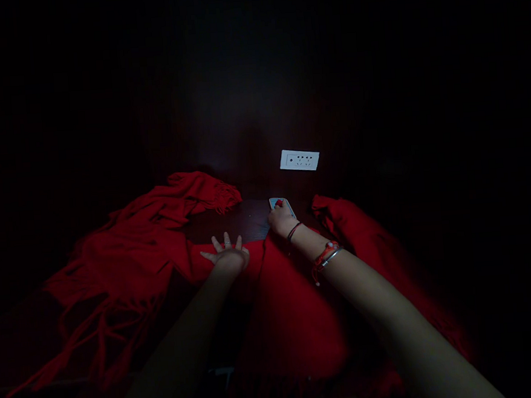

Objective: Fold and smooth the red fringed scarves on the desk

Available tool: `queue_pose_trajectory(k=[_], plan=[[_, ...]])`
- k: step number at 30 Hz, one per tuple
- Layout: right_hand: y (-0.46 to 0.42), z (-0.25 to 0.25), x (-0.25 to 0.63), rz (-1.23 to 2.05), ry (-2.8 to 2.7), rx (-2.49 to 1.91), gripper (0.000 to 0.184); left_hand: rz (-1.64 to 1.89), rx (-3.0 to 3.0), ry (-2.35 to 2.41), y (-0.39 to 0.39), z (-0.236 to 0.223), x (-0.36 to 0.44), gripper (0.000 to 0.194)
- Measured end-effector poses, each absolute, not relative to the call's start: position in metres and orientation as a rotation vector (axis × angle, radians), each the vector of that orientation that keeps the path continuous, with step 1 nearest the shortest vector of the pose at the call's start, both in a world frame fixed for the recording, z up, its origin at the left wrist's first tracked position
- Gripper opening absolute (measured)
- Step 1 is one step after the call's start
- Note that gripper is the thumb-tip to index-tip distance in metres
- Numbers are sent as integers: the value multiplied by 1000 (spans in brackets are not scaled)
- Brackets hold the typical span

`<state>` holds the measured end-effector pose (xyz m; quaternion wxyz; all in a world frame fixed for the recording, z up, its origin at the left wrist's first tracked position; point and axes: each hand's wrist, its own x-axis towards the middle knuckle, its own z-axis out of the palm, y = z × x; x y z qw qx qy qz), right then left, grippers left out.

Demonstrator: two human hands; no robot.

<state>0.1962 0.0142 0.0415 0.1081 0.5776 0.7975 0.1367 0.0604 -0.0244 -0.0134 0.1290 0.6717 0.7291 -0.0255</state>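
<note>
beside the phone, red scarf

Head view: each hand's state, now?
Left hand: open, fingers spread over red cloth.
Right hand: fingers curled at something red; grip can't be told.

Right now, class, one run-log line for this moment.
left hand: spread over red cloth; right hand: at phone-like object; wall socket: unplugged

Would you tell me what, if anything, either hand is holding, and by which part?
The left hand, spread over red cloth, holds nothing. The right hand seems to pinch something small and red; which part cannot be told.
</note>
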Motion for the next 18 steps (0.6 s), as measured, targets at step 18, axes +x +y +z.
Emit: queue_pose_trajectory(k=[18], plan=[[-39,5,204,476,2448,2361,52,151,2224,2180,-41,6,66,53]])
